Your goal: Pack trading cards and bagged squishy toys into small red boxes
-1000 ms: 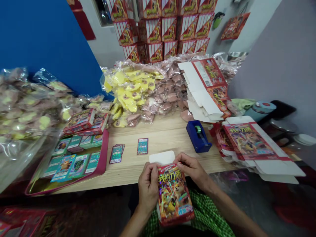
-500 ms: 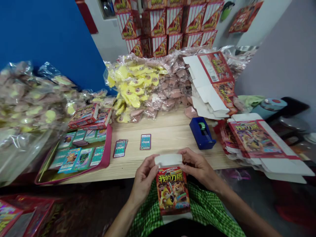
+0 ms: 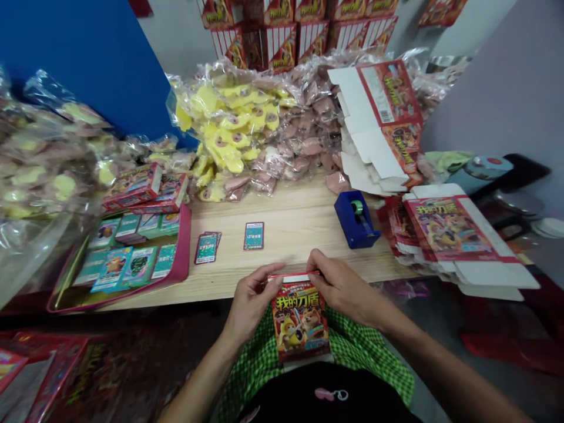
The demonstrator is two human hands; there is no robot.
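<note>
A red printed card box [image 3: 300, 320] with yellow lettering and cartoon animals lies above my lap, just off the table's front edge. My left hand [image 3: 251, 302] grips its upper left corner, thumb on the front face. At the upper right corner my right hand [image 3: 337, 285] pinches the top edge, fingers curled. Between the hands a narrow white strip of the top flap shows. The box's lower end is partly hidden by my dark top. On the table ahead are a single teal card [image 3: 254, 235] and a small stack of teal cards [image 3: 207, 248].
A pink-rimmed tray [image 3: 184, 247] of cards stands left, with red boxes [image 3: 134, 187] at its back. A blue tape dispenser [image 3: 356, 220] sits right, beside flat unfolded boxes [image 3: 453, 229]. Bagged yellow plush toys [image 3: 233, 129] are heaped behind. Stacked red boxes [image 3: 282, 47] line the back.
The white top flap, raised before, is now folded down to a thin strip along the box's edge. My right hand has curled over that corner. The whole view has tilted downward.
</note>
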